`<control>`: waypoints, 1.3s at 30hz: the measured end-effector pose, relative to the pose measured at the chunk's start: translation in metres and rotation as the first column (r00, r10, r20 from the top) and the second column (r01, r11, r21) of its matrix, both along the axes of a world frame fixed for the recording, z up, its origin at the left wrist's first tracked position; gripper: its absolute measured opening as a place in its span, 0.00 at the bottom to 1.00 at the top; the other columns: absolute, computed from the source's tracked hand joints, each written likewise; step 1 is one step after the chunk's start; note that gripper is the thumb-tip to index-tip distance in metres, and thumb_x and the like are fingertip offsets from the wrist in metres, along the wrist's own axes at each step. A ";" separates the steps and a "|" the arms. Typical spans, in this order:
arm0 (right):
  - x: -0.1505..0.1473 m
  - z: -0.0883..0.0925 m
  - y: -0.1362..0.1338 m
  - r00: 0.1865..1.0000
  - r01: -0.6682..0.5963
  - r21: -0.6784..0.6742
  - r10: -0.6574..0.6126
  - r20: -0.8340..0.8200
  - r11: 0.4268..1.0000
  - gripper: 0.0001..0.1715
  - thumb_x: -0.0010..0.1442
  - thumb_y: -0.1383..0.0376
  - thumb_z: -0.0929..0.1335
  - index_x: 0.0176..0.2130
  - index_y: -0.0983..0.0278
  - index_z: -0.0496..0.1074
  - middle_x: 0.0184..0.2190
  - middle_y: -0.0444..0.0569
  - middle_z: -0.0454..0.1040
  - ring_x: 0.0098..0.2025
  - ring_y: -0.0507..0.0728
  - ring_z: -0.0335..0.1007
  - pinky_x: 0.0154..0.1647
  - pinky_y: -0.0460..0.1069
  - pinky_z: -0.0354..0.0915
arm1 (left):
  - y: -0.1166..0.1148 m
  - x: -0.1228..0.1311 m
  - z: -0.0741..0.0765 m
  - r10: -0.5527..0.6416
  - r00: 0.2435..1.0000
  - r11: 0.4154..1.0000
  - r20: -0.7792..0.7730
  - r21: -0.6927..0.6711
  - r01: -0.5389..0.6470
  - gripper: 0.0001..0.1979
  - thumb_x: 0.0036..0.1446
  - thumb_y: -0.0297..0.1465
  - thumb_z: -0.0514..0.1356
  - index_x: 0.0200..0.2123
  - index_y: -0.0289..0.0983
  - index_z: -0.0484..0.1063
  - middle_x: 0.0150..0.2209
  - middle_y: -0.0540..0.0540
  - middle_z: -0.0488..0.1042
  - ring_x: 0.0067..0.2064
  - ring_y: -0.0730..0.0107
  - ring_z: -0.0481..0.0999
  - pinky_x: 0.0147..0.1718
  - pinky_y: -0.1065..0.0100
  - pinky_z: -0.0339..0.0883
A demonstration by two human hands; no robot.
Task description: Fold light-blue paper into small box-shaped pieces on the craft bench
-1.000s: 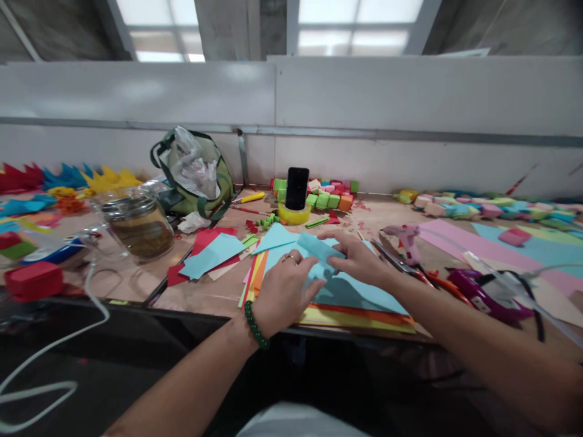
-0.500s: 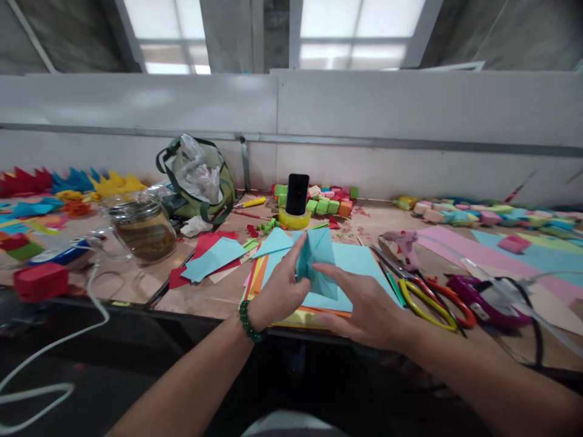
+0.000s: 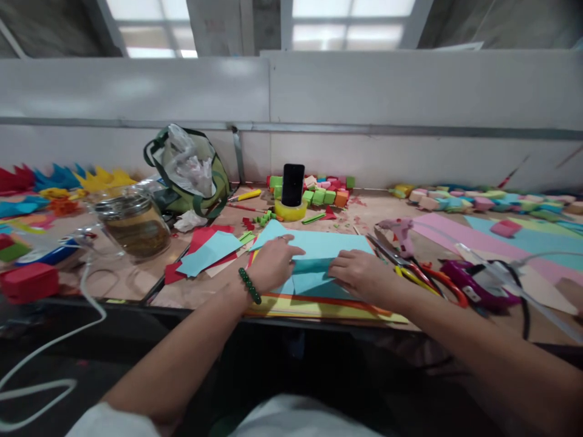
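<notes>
The left hand [image 3: 273, 262] lies with its index finger extended at the left end of a folded blue paper [image 3: 312, 266]; the right hand [image 3: 359, 272] curls its fingers over the right end. Whether either one pinches it cannot be told. The folded paper thus sits between them, on a blue sheet [image 3: 337, 241] atop yellow paper [image 3: 305, 309] at the table's near edge. Scissors [image 3: 416, 274] lie to the right; a phone [image 3: 293, 184] stands on the far side.

No lettering or numbers we can read, faint marks [image 3: 215, 25] on the grey pillar [image 3: 218, 41] beyond the worktop's far edge [image 3: 380, 195], too blurred
</notes>
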State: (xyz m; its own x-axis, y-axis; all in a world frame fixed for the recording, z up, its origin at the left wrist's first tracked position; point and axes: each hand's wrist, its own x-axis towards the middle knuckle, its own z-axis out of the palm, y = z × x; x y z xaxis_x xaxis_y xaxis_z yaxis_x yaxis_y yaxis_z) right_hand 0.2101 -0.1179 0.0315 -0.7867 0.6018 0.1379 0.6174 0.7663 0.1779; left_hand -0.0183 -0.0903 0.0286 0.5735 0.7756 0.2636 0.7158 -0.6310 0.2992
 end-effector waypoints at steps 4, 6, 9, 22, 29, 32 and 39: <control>0.004 -0.011 0.003 0.980 0.130 -0.264 -0.165 -0.113 0.956 0.10 0.62 0.64 0.65 0.36 0.63 0.75 0.35 0.51 0.74 0.37 0.56 0.68 0.36 0.48 0.61 | -0.025 0.000 -0.010 0.090 0.984 0.951 0.150 0.281 -0.130 0.14 0.60 0.29 0.55 0.46 0.36 0.75 0.45 0.38 0.73 0.48 0.57 0.71 0.49 0.56 0.65; 0.006 -0.013 0.005 0.955 0.114 -0.398 -0.211 -0.207 0.910 0.13 0.62 0.59 0.64 0.39 0.63 0.76 0.36 0.50 0.73 0.36 0.55 0.68 0.36 0.47 0.61 | -0.041 0.002 -0.017 -0.013 0.986 0.967 0.169 0.253 -0.031 0.15 0.61 0.34 0.55 0.49 0.36 0.72 0.40 0.40 0.74 0.43 0.60 0.72 0.44 0.60 0.68; 0.008 -0.017 0.013 0.908 0.119 -0.549 -0.315 -0.278 0.827 0.22 0.64 0.53 0.60 0.34 0.65 0.75 0.29 0.48 0.72 0.31 0.53 0.66 0.33 0.47 0.60 | -0.051 0.004 -0.029 -0.007 0.995 0.987 0.101 0.158 -0.009 0.18 0.61 0.32 0.55 0.54 0.36 0.67 0.42 0.41 0.74 0.44 0.60 0.73 0.44 0.61 0.69; -0.008 -0.019 0.001 0.754 0.566 -0.297 -0.628 -0.191 0.769 0.27 0.55 0.49 0.68 0.48 0.62 0.68 0.44 0.52 0.73 0.41 0.61 0.71 0.38 0.50 0.60 | -0.062 0.011 -0.033 -0.037 0.984 0.997 -0.175 0.060 0.048 0.27 0.62 0.46 0.50 0.57 0.33 0.63 0.52 0.38 0.70 0.51 0.51 0.66 0.51 0.51 0.59; -0.002 -0.022 0.003 0.744 0.519 -0.420 -0.635 -0.206 0.744 0.33 0.54 0.47 0.68 0.52 0.63 0.64 0.46 0.54 0.70 0.43 0.62 0.71 0.41 0.53 0.61 | -0.057 0.015 -0.042 -0.057 0.990 0.993 -0.130 -0.108 0.043 0.38 0.53 0.58 0.51 0.60 0.41 0.61 0.55 0.37 0.67 0.54 0.45 0.63 0.53 0.47 0.53; -0.002 -0.018 0.008 0.721 0.537 -0.470 -0.671 -0.176 0.700 0.42 0.50 0.46 0.69 0.57 0.66 0.61 0.51 0.59 0.69 0.49 0.66 0.69 0.46 0.55 0.61 | -0.055 0.017 -0.041 -0.053 0.995 0.992 -0.082 -0.118 0.043 0.41 0.48 0.60 0.53 0.59 0.42 0.63 0.54 0.37 0.67 0.53 0.46 0.63 0.53 0.48 0.52; 0.013 -0.013 0.017 0.727 0.525 -0.569 -0.681 -0.086 0.632 0.51 0.49 0.53 0.70 0.64 0.72 0.53 0.47 0.61 0.72 0.44 0.63 0.71 0.45 0.55 0.63 | -0.056 0.015 -0.035 -0.023 0.999 0.986 -0.031 -0.166 0.018 0.40 0.44 0.61 0.57 0.53 0.39 0.68 0.52 0.37 0.68 0.53 0.46 0.63 0.55 0.47 0.52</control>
State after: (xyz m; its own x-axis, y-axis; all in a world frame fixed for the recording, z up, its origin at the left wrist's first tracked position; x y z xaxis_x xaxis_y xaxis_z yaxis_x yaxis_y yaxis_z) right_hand 0.2230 -0.1009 0.0185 -0.1947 0.9674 -0.1620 0.9299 0.1295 -0.3443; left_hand -0.0037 -0.1459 -0.0066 0.5956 0.7951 0.1139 0.7144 -0.5892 0.3775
